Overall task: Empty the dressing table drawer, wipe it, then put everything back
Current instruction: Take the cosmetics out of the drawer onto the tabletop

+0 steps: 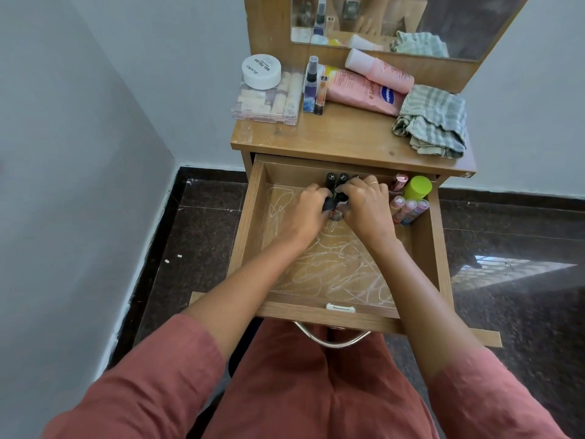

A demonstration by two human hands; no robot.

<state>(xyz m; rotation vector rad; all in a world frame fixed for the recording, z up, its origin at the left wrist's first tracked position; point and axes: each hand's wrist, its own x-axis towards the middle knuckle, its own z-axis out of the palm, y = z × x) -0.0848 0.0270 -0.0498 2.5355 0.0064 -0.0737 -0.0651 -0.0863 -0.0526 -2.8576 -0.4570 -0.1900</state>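
The dressing table drawer [250, 236] stands pulled far out toward the person's lap, its wooden floor covered in pale scribbles. Both hands reach to the back of it and meet over a cluster of small black-capped bottles [336, 201]. The left hand [311, 206] has its fingers curled round one black cap. The right hand [364, 205], with a ring on one finger, curls its fingers down over the same cluster, fingertips on a neighbouring cap. How many bottles each hand holds cannot be told. Two more black caps [337, 178] stand upright just behind the knuckles, against the drawer's back wall.

In the drawer's right rear corner stand a green-capped can [418, 187], a rose-capped tube [399, 180] and three slim tubes [410, 210] side by side.

On the tabletop [332, 134], a white nail polish tub [261, 71] sits on a clear plastic box [266, 101]. Beside the box stands a small spray bottle [311, 87], then a pink pouch [354, 88] with a pink bottle [380, 69] lying across it. A crumpled striped cloth [433, 122] lies at the right edge, below the mirror [449, 23].
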